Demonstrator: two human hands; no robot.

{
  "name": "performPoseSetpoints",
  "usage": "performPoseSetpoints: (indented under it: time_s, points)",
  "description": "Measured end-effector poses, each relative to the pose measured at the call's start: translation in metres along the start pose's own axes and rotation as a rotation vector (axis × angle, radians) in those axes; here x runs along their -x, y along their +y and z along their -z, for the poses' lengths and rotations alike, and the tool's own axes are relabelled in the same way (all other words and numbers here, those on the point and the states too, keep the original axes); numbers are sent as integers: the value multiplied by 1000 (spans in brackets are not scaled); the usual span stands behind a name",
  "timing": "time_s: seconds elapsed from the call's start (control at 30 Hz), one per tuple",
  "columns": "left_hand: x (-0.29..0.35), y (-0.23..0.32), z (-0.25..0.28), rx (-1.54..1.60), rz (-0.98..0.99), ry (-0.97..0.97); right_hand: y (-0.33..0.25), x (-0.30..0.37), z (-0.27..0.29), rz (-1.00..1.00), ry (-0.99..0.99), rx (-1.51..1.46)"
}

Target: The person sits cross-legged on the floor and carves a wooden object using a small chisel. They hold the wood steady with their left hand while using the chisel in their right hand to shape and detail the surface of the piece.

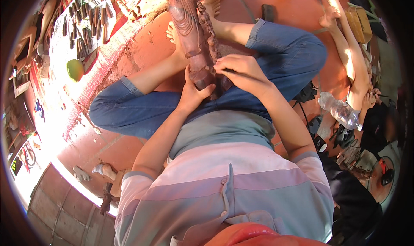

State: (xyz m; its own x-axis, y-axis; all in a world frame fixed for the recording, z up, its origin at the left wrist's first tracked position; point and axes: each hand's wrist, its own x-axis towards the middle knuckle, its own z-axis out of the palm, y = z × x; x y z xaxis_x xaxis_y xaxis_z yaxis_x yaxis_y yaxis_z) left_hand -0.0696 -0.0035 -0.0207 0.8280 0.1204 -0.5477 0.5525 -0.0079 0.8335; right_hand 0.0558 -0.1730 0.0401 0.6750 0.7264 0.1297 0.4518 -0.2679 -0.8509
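Observation:
A reddish-brown carved wooden statue lies lengthwise between my bent legs, its base toward my belly. Flowing folds are cut along its body, and a knobbly carved strip runs down its right side. My left hand is wrapped round the blocky base end, thumb on the near side. Against the right edge of the statue, close to the base, my right hand is closed with its fingertips pinched together. Whatever it holds, if anything, is too hidden to make out.
Several carving tools lie on a white sheet at the upper left, with a green round fruit nearby. A clear plastic bottle lies at right, near another person's legs. A dark block rests on the tiled floor ahead.

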Motion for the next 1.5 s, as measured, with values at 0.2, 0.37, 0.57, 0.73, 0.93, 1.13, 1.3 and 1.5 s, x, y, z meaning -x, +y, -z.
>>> performPoseSetpoints:
  time_s: [0.2,0.37,0.57,0.73,0.93,1.13,1.3,1.5]
  points:
    - [-1,-1,-1,76,-12,-19,-4,11,-14,-5,2,8]
    - [0,3,-1,-12,-5,-16,-8,-4,-11,-14,59,75]
    - [0,2,-1,9,-10,-15,-7,8,-8,-87,15,25]
    - [1,7,0,0,6,-32,-11,4,-19,-12,127,89]
    - [1,3,-2,-21,-24,-5,-14,-4,-5,-88,-27,56]
    - [-1,-1,-1,6,-42,-12,-11,3,-8,0,-98,145]
    - [0,1,-2,0,-45,-15,-14,-1,-12,23,45,120]
    - [2,8,-2,14,-22,-13,-19,-8,-4,-25,-21,77]
